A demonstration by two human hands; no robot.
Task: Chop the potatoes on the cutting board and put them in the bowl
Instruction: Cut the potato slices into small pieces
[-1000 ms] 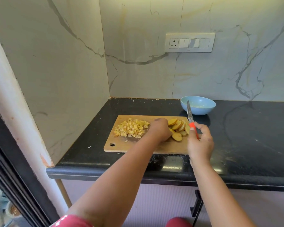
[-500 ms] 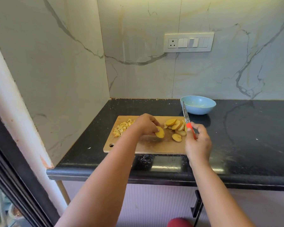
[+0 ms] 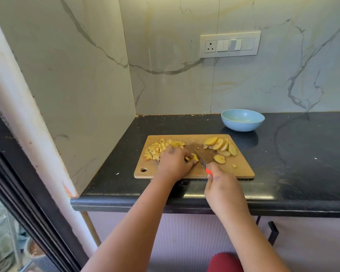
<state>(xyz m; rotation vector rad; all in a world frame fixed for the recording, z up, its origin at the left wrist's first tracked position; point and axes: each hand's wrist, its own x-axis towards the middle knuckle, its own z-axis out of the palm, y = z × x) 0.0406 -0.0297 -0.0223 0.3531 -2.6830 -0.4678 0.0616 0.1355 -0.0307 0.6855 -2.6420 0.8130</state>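
A wooden cutting board (image 3: pixel 241 169) lies on the black counter. A pile of diced potato (image 3: pixel 161 149) covers its left part, and several round potato slices (image 3: pixel 221 145) lie at its right. My left hand (image 3: pixel 174 163) holds one potato slice (image 3: pixel 192 157) down at the board's middle, fingers curled over it. My right hand (image 3: pixel 221 183) grips a knife (image 3: pixel 203 160) by its orange handle. The blade lies across the board right beside that slice. A light blue bowl (image 3: pixel 242 119) stands behind the board to the right.
The black counter (image 3: pixel 302 163) runs off to the right. Marble walls close in the corner at the left and back. A switch panel (image 3: pixel 230 44) sits on the back wall. The counter's front edge runs just below the board.
My left hand carried one slice from the right-hand stack to the board's middle and now holds it down. The knife came down from upright onto the board beside that slice.
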